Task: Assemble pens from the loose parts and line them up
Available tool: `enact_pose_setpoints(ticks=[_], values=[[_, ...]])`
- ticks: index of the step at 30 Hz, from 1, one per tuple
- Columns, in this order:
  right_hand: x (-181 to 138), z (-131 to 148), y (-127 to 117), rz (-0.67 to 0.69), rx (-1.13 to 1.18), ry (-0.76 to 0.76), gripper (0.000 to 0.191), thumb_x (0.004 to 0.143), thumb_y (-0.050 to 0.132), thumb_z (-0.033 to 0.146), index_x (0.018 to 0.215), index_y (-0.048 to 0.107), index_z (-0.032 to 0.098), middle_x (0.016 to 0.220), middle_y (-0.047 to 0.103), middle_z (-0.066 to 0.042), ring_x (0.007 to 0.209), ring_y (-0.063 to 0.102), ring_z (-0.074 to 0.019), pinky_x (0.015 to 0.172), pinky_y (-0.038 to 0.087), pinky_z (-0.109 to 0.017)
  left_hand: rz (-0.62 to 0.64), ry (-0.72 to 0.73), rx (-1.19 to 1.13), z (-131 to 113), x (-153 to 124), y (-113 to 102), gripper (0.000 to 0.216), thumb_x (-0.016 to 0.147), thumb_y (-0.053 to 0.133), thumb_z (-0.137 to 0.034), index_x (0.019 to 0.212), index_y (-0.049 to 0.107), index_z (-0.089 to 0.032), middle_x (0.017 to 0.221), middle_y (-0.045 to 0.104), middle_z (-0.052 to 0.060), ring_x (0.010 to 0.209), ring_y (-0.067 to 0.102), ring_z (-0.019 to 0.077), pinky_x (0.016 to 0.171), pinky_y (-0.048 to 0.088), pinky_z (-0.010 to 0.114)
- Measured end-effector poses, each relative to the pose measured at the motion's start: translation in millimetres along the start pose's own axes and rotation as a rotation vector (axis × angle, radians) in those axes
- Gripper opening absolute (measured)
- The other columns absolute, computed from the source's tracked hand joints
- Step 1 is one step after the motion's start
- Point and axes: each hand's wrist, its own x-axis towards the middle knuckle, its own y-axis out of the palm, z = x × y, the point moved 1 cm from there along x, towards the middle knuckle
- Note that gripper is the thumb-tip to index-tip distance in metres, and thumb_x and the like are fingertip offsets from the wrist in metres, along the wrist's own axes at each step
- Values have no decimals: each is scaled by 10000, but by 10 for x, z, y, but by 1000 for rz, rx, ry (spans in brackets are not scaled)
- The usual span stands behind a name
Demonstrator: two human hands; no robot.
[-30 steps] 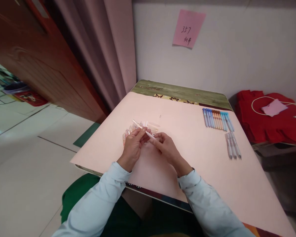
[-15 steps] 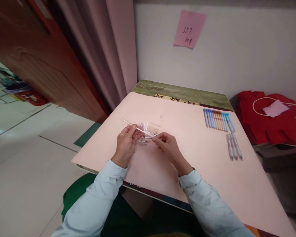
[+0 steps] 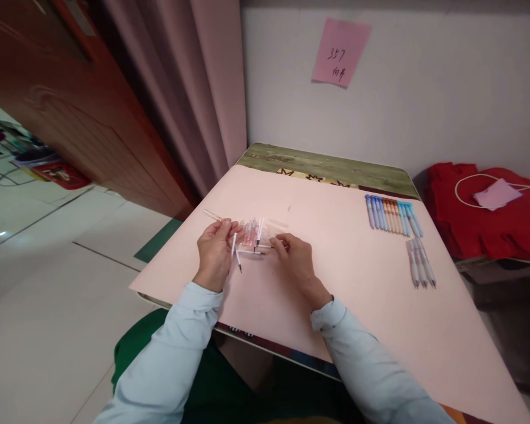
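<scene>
My left hand [image 3: 214,250] is closed around a thin clear pen barrel [image 3: 212,214] whose end sticks out to the upper left. My right hand [image 3: 293,258] pinches a white refill [image 3: 252,252] lying flat between the two hands. Other loose refills [image 3: 237,258] and pale pink pen parts [image 3: 252,231] lie on the pink sheet [image 3: 335,282] just beyond my fingers. Both hands rest near the sheet's left side.
A row of blue and orange pens [image 3: 392,215] and a few grey pens [image 3: 419,262] lie at the right of the sheet. A pink note [image 3: 340,50] hangs on the wall. A red cloth [image 3: 481,218] with a white cable lies to the right; a curtain and door stand to the left.
My left hand has moved left with the clear barrel, pulling it apart from what the right hand holds. The right hand lowered toward the loose refills. More refills now show between the hands.
</scene>
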Motion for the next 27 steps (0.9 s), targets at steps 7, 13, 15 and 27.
enact_pose_setpoints(ticks=[7, 13, 15, 27], values=[[-216, 108, 145, 96, -116, -216, 166, 927, 563, 358, 916, 654, 220, 809, 673, -46, 696, 586, -170, 681, 436, -286, 94, -37, -80, 205, -109, 102, 280, 720, 804, -246, 886, 616, -124, 796, 706, 41, 641, 638, 75, 629, 524, 185], [-300, 41, 197, 165, -321, -336, 128, 897, 604, 194, 1014, 655, 199, 904, 689, -38, 718, 615, -144, 674, 450, -247, 190, 72, 292, -199, -1, -12, 339, 687, 785, -291, 941, 631, -128, 781, 720, 61, 539, 602, 97, 521, 481, 215], [-286, 69, 192, 152, -387, -389, 218, 932, 573, 200, 1137, 645, 223, 975, 693, -44, 775, 633, -144, 685, 452, -238, 210, 153, 529, -394, 73, -133, 289, 675, 770, -292, 872, 619, -144, 709, 709, 44, 511, 588, 111, 491, 456, 220], [-310, 309, 393, 227, -661, -558, 246, 971, 482, 145, 1075, 685, 236, 976, 683, -50, 818, 619, -146, 662, 428, -232, 336, 169, 1413, -248, -18, -213, 100, 722, 661, -278, 720, 591, -206, 488, 594, -16, 471, 568, 168, 538, 372, 273]])
